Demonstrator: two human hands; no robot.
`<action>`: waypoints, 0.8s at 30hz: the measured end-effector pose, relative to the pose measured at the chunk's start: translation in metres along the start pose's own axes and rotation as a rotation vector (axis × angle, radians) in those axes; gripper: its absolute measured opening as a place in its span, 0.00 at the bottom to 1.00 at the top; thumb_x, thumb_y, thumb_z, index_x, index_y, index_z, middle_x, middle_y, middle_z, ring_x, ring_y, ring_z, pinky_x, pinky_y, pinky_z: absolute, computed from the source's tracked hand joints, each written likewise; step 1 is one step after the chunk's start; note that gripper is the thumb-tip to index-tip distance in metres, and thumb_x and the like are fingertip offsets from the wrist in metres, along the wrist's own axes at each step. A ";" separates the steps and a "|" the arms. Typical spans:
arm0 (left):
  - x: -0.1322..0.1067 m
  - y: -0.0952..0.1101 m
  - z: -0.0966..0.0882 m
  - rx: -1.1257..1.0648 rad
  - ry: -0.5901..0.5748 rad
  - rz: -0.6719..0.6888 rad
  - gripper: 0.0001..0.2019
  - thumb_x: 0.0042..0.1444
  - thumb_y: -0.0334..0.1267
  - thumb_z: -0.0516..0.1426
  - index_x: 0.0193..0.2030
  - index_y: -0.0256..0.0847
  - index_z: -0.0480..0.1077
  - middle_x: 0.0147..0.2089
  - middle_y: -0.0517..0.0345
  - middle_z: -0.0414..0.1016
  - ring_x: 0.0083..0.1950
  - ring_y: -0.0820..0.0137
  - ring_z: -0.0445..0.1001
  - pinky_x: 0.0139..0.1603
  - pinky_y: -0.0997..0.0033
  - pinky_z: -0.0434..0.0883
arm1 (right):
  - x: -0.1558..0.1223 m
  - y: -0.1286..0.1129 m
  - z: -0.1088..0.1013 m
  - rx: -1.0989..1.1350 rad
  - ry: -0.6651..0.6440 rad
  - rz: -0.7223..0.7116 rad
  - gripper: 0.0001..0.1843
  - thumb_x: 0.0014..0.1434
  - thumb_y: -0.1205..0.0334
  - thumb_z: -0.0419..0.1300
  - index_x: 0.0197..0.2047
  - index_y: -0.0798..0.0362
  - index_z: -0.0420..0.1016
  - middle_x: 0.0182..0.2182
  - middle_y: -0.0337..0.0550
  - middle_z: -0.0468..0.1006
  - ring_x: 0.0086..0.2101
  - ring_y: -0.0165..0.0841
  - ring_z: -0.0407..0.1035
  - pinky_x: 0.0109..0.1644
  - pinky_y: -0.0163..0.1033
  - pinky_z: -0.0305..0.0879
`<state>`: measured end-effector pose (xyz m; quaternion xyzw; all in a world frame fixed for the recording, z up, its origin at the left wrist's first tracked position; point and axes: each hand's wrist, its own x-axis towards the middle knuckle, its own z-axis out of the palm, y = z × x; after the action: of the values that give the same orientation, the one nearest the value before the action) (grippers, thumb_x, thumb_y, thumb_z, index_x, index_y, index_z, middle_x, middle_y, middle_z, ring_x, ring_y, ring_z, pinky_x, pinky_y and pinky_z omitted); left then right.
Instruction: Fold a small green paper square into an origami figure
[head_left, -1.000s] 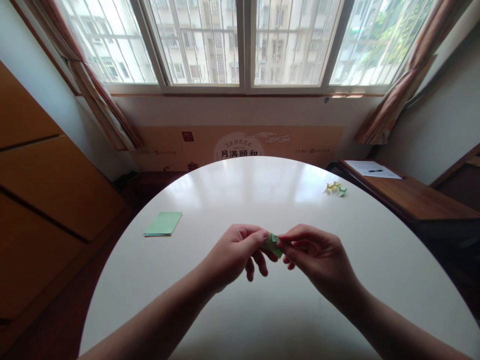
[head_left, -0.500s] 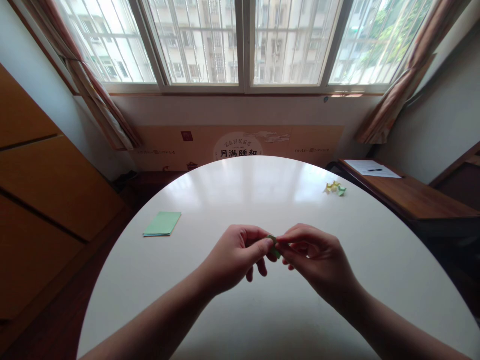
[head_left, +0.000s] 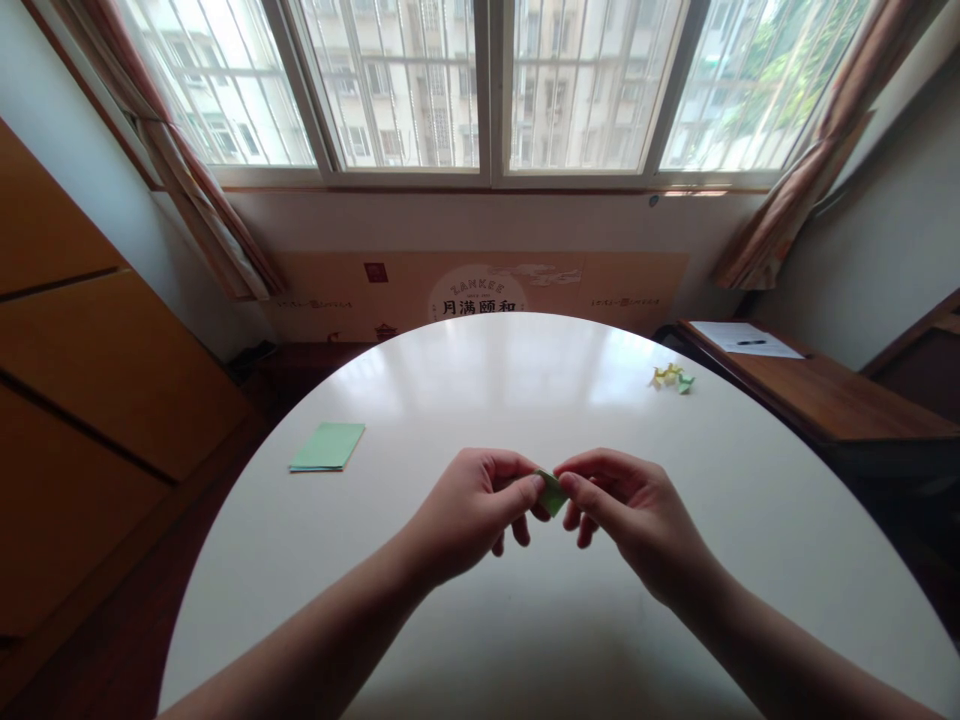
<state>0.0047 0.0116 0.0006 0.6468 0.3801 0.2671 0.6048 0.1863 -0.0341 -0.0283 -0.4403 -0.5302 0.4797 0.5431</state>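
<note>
Above the near middle of the white table, a small folded piece of green paper is held between my two hands. My left hand pinches its left edge between thumb and forefinger, the other fingers curling beneath. On the opposite side, my right hand grips the paper's right edge between thumb and forefinger. Part of the paper is hidden behind the fingertips, so its full shape cannot be made out.
The round white table carries a stack of green paper sheets on the left. Several small yellow and green folded paper pieces sit at the far right. Beyond them, a wooden side table bears a white sheet and a dark pen.
My right thumb and fingers have shifted slightly on the green paper, and more of its face now shows between the hands. My left hand has hardly moved.
</note>
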 end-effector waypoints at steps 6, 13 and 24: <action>0.001 0.000 -0.002 0.016 -0.010 -0.011 0.09 0.58 0.37 0.57 0.34 0.34 0.76 0.29 0.56 0.76 0.22 0.76 0.71 0.14 0.83 0.63 | 0.000 -0.001 0.000 -0.015 0.021 0.031 0.14 0.57 0.51 0.69 0.36 0.56 0.82 0.27 0.47 0.82 0.24 0.33 0.73 0.22 0.34 0.71; 0.001 0.001 -0.003 0.019 0.004 -0.022 0.12 0.60 0.42 0.58 0.33 0.34 0.75 0.31 0.54 0.77 0.23 0.74 0.74 0.14 0.82 0.64 | 0.000 0.000 0.001 -0.033 0.054 0.034 0.14 0.56 0.52 0.69 0.37 0.55 0.83 0.27 0.46 0.82 0.24 0.33 0.73 0.22 0.34 0.71; -0.001 0.003 0.001 0.173 0.039 0.045 0.12 0.60 0.40 0.56 0.34 0.34 0.75 0.26 0.56 0.74 0.25 0.72 0.74 0.18 0.80 0.66 | 0.001 0.000 -0.001 -0.070 -0.014 0.083 0.15 0.58 0.51 0.67 0.35 0.55 0.81 0.29 0.47 0.82 0.25 0.33 0.73 0.21 0.33 0.70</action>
<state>0.0050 0.0105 0.0032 0.6996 0.3989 0.2595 0.5330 0.1870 -0.0326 -0.0281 -0.4774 -0.5318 0.4861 0.5029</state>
